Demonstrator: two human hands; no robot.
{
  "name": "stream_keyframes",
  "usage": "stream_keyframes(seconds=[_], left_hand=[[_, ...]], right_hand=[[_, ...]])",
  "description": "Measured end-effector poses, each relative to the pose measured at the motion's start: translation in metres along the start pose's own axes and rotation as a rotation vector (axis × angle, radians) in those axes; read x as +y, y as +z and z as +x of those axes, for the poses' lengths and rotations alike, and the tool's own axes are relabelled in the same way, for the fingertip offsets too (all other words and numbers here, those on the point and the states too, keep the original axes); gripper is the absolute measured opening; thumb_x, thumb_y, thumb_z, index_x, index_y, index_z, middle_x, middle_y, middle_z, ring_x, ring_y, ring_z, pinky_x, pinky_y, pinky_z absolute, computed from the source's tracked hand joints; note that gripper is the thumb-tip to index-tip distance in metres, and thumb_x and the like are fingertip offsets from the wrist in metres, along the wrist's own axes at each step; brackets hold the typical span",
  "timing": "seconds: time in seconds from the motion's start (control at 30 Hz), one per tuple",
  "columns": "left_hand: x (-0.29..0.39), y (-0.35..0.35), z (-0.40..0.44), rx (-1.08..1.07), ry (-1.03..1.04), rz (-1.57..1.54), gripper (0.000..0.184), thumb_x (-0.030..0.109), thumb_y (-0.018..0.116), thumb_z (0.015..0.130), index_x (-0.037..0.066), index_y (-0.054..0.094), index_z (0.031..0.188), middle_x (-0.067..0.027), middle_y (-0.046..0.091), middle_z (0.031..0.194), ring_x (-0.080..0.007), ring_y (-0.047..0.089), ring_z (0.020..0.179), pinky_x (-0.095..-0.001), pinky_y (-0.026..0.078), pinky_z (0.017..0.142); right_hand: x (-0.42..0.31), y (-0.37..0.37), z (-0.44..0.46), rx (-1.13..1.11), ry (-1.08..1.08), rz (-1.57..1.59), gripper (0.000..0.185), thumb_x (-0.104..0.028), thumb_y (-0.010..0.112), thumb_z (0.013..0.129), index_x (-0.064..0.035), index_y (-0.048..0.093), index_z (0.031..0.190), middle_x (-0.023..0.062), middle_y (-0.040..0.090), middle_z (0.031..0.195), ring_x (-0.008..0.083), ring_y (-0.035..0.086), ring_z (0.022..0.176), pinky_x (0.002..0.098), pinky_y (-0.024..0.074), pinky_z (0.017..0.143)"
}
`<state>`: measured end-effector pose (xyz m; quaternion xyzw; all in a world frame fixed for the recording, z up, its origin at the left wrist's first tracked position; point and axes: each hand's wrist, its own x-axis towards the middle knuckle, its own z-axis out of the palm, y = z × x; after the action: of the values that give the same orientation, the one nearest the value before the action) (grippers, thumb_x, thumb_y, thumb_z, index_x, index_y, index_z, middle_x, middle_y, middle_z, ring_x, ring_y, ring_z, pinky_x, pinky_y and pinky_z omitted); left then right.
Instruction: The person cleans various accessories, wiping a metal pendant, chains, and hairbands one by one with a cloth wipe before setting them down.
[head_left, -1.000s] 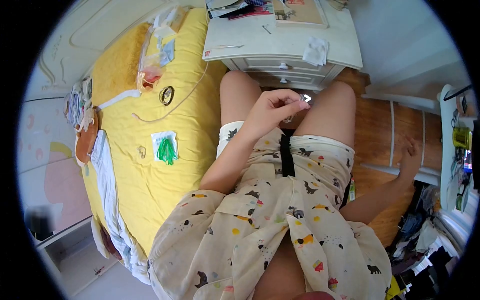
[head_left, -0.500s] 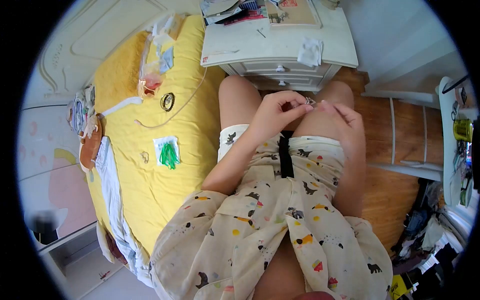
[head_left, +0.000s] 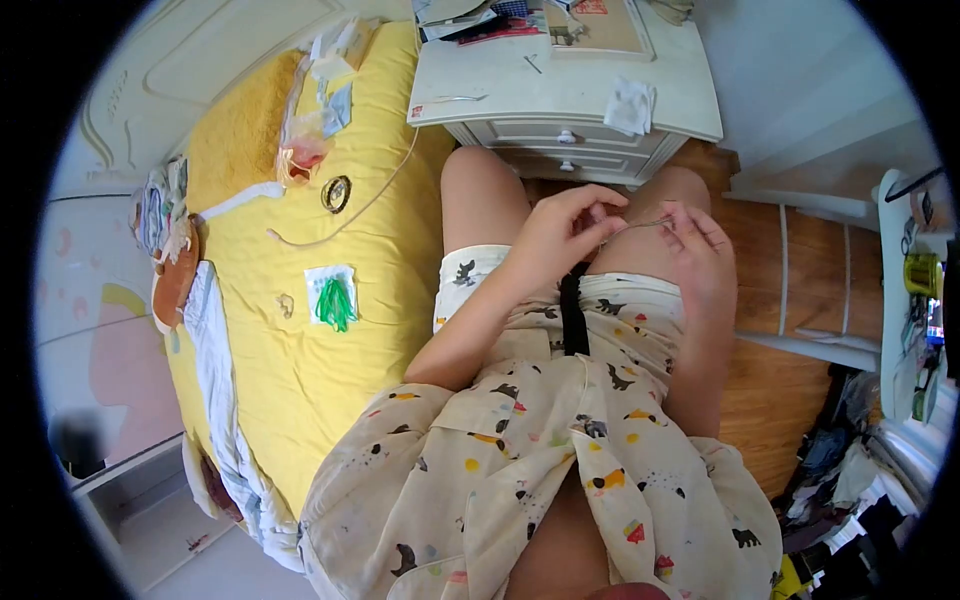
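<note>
Slender strand [head_left: 645, 224] curves slightly between left hand [head_left: 568, 225] and right hand [head_left: 703, 252].

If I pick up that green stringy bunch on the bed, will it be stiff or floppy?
Probably floppy: the green stringy bunch looks like thin strands that splay and curve. It's likely light too, being small and thin. Some strands might slip away, since they spread loosely over the white square underneath.

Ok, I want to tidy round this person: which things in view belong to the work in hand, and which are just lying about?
In hand:
thin strand-like piece, between left hand and right hand

Apparently just lying about:
fluffy yellow cushion
white cloth on the cabinet
green bundle (untouched, but possibly supplies)
</note>
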<state>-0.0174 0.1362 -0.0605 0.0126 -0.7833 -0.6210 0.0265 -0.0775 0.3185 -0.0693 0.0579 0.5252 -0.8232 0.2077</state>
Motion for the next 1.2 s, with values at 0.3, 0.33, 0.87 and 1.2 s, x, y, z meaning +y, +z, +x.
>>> stream_keyframes(seconds=[0.3,0.33,0.87,1.2], left_hand=[[-0.063,-0.031,0.019,0.075,-0.038,0.073,0.016,0.007,0.06,0.084,0.001,0.058,0.1,-0.0011,0.052,0.071,-0.0075,0.047,0.062,-0.0231,0.041,0.058],[-0.07,-0.031,0.021,0.082,-0.041,0.055,0.016,0.007,0.06,0.083,0.001,0.058,0.098,-0.003,0.054,0.071,-0.009,0.048,0.061,-0.0246,0.042,0.057],[-0.08,-0.04,0.033,0.155,-0.048,0.145,0.013,0.009,0.059,0.083,-0.002,0.063,0.089,-0.0109,0.066,0.081,-0.0164,0.063,0.071,-0.0283,0.049,0.065],[-0.089,-0.042,0.038,0.148,-0.044,0.177,0.015,0.012,0.06,0.083,-0.001,0.063,0.087,-0.0097,0.067,0.081,-0.0148,0.061,0.069,-0.0275,0.049,0.065]], right_hand=[[-0.054,-0.037,-0.011,0.019,-0.285,-0.07,0.016,-0.012,0.059,0.087,0.0005,0.063,0.097,0.0061,0.064,0.09,0.0115,0.058,0.078,0.0239,0.0467,0.078],[-0.059,-0.04,-0.014,0.045,-0.287,-0.075,0.016,-0.012,0.059,0.087,0.0008,0.063,0.097,0.0064,0.064,0.09,0.0119,0.058,0.078,0.0244,0.0467,0.078],[-0.071,-0.06,-0.026,-0.024,-0.348,-0.109,0.015,-0.008,0.057,0.088,0.0016,0.062,0.097,0.0078,0.063,0.091,0.0136,0.057,0.079,0.0273,0.0484,0.078],[-0.074,-0.053,-0.031,-0.077,-0.356,-0.112,0.016,-0.008,0.058,0.087,0.0034,0.062,0.097,0.008,0.062,0.085,0.014,0.057,0.078,0.0266,0.0472,0.076]])
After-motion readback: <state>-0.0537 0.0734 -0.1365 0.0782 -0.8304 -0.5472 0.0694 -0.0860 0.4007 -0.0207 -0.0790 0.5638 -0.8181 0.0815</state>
